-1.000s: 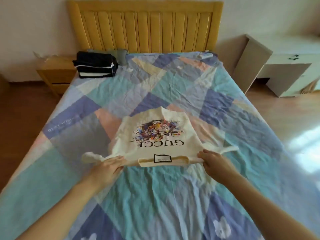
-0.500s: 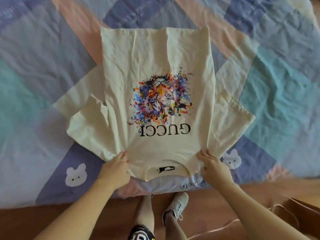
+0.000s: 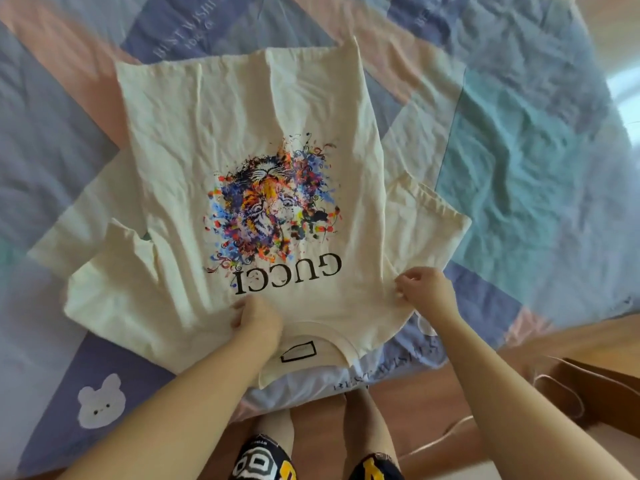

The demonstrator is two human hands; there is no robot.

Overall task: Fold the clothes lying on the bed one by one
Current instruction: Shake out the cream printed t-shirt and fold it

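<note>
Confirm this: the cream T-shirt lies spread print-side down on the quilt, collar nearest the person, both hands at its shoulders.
Not quite. The head view shows the cream T-shirt print-side up, its tiger print facing the camera. The rest holds: collar nearest the person, left hand and right hand by the shoulders, on the quilt.

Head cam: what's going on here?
A person stands at the edge of a bed with a cream T-shirt spread print-up on the patchwork quilt, collar toward them. The left hand rests on the shirt just beside the collar, below the lettering. The right hand pinches the fabric at the shoulder near the right sleeve. Both sleeves lie out to the sides, and no fold is made yet.
</note>
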